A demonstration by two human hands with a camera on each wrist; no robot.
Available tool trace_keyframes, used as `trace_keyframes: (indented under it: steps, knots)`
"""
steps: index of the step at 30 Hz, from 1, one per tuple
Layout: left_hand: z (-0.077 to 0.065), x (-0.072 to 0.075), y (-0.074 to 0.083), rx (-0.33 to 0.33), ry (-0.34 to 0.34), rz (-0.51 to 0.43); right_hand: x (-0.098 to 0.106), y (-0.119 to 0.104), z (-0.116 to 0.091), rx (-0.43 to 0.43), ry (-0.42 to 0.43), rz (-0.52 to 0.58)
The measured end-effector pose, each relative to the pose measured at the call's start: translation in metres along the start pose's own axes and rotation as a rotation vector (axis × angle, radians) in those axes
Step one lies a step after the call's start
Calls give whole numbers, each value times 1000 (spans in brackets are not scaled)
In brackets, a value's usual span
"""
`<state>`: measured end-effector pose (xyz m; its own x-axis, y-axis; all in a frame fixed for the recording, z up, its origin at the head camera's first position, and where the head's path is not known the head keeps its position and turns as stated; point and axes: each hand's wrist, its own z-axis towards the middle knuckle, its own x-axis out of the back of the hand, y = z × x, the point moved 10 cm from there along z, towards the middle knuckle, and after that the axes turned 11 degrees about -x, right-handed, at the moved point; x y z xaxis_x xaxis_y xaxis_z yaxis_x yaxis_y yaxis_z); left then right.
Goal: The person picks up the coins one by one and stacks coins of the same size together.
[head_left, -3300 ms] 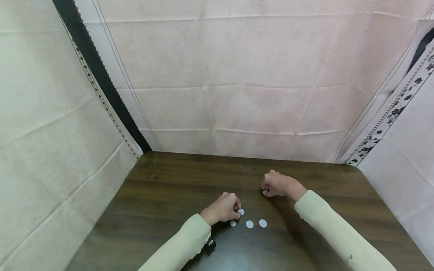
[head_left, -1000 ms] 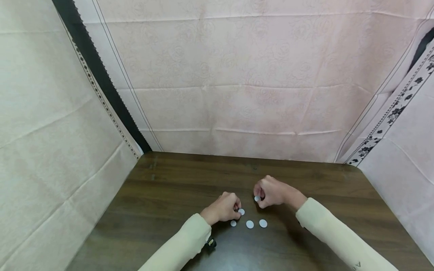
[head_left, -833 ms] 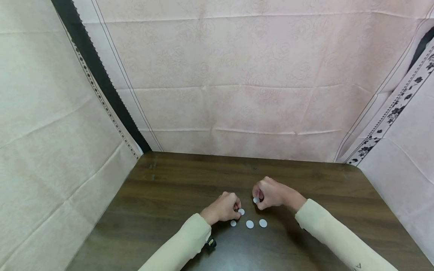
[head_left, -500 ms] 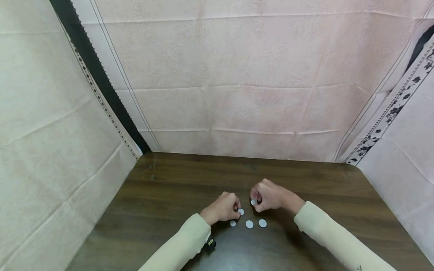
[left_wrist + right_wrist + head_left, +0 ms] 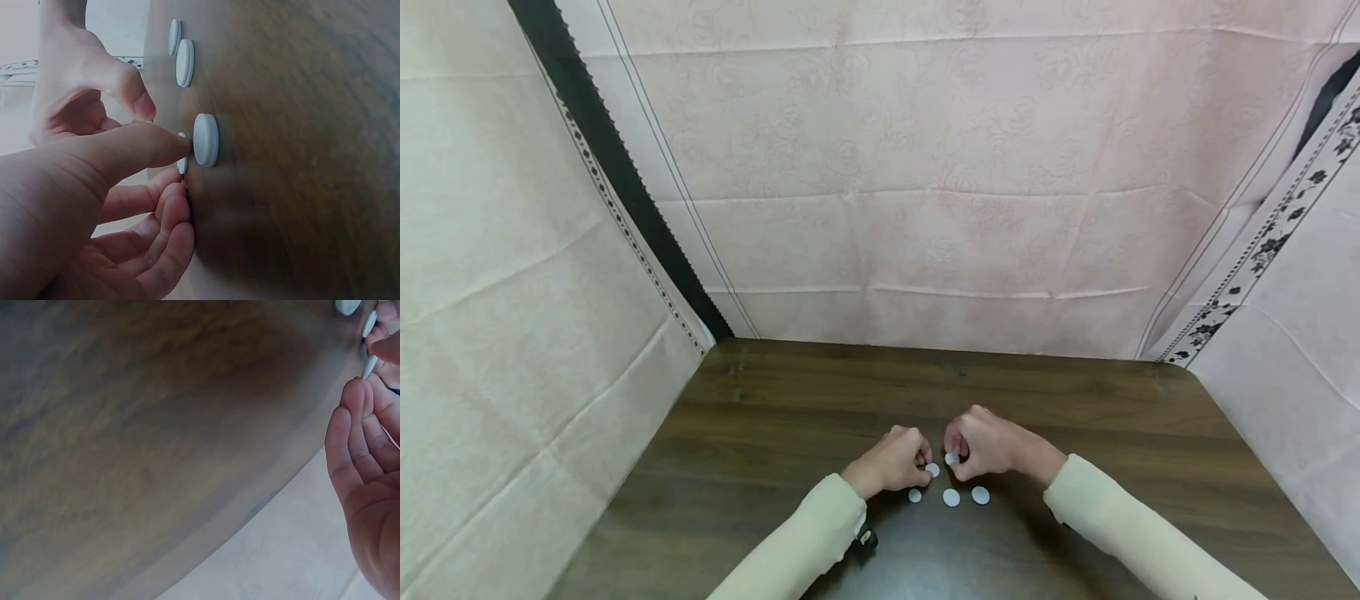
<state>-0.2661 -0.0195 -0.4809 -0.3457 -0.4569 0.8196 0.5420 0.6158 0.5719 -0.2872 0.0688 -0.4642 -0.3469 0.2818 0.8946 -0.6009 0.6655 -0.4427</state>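
Near the middle of the table, my left hand [image 5: 891,460] pinches a small white disc [image 5: 932,470] at the tabletop; in the left wrist view, the thumb partly hides this disc [image 5: 182,156]. Close by on its right, my right hand [image 5: 988,443] holds another white disc [image 5: 952,458] between thumb and fingertips. The right wrist view shows that disc [image 5: 370,366] edge-on, with the left hand's disc [image 5: 370,323] just beyond. A narrow gap separates the two hands. Three more discs lie flat in front of them: a smaller one [image 5: 915,496], a middle one [image 5: 951,497] and a right one [image 5: 981,495].
The dark wooden table [image 5: 790,400] extends around both hands. Pale cloth [image 5: 925,208] hangs behind its far edge, with more cloth panels at the left and right. A small black device [image 5: 867,539] is at the left wrist.
My right hand has carried its disc leftward and nearer to me, close to the left hand. The left hand stays on its disc, and the three loose discs have not moved.
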Motion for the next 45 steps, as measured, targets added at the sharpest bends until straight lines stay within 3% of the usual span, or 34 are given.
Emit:
trace_keyframes:
  steps: [9,26,45]
  knots:
    - [1,0,0,-10,6,-15,-8,-12,0,55,14,4]
    - [1,0,1,-15,4,-4,-19,-15,3,12,3,15]
    - [2,1,1,-45,2,-8,-18,-19,3,35,19,55]
